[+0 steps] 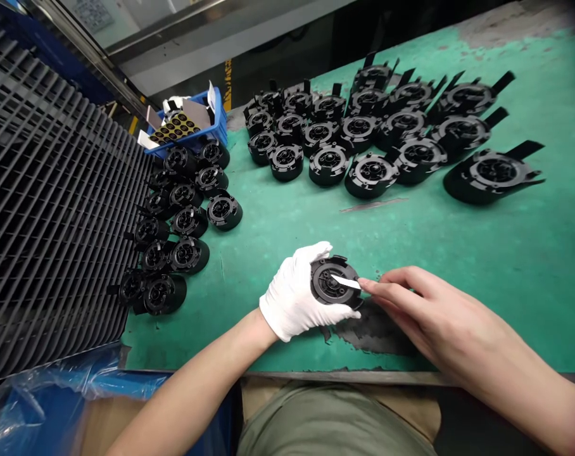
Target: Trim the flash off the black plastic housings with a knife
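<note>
My left hand (294,292), in a white glove, is wrapped round a round black plastic housing (329,286) and holds it face up just above the green mat (287,240) near the front edge. My right hand (423,310), bare, pinches a small white strip (345,282) between its fingertips and lays its tip across the housing's centre. Both hands meet at the part.
Several black housings (373,126) lie in rows at the back of the mat, and another group (183,215) lies at the left beside a black ribbed tray (54,209). A blue bin (185,126) with a sheet of round pads stands behind them. Blue plastic film (40,399) is at lower left.
</note>
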Tool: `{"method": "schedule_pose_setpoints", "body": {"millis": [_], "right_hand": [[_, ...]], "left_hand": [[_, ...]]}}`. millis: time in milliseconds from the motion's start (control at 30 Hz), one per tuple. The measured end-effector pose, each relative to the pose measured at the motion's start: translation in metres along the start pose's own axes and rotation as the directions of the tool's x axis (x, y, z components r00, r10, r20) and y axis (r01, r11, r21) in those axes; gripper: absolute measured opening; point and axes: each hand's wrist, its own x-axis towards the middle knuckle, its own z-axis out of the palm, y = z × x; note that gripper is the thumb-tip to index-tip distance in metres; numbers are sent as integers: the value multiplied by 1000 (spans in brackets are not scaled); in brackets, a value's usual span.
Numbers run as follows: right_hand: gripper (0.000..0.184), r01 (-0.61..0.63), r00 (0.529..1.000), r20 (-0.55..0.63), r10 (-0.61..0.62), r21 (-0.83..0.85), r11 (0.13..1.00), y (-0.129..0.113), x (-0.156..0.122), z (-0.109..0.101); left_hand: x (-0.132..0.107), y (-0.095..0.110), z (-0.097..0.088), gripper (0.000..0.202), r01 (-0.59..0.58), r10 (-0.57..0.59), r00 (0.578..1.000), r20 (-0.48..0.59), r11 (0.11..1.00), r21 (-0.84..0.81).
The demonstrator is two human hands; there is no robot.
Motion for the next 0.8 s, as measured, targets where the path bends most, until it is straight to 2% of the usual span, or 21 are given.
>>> {"method": "schedule_pose_setpoints", "body": {"millis": [100,267,367,433,500,533,600,667,700,733,800], "right_hand": [[32,11,1000,-1,-11,69,998,2,1,-3],[34,18,999,-44,-12,135,991,-1,-1,-2],[38,-18,993,-111,34,141,990,-4,1,-2],[35,-72,984,-151,91,126,989,-5,4,-3],[31,-128,975,-169,147,121,984,-5,6,-4],[31,-151,971,-167,172,131,980,-5,7,-4],[27,-169,970,-141,196,181,969,-8,6,-4],[20,-160,976,-103,190,246,956,-10,2,-4],[18,-156,978,-89,187,272,949,-11,0,-4],[18,-154,979,-82,185,292,944,-11,-2,-3],[18,-166,977,-81,199,302,939,-8,-7,-2]], "left_hand": [[-3,-3,2,148,3,-3,1000,-13,1000,10],[-2,1,-4,138,18,-18,999,40,1000,-7],[11,6,-20,131,-6,22,977,214,997,-77],[24,10,-33,122,-66,112,929,353,988,-139],[34,12,-45,109,-137,209,893,398,970,-203],[37,12,-51,101,-160,237,898,372,961,-226],[33,9,-59,80,-149,206,951,229,959,-242],[21,3,-64,61,-69,69,998,-10,970,-233],[14,0,-65,57,-22,-7,993,-120,972,-234],[6,-3,-65,57,17,-63,980,-191,972,-235],[-7,-5,-62,73,63,-103,976,-194,977,-204]]}}
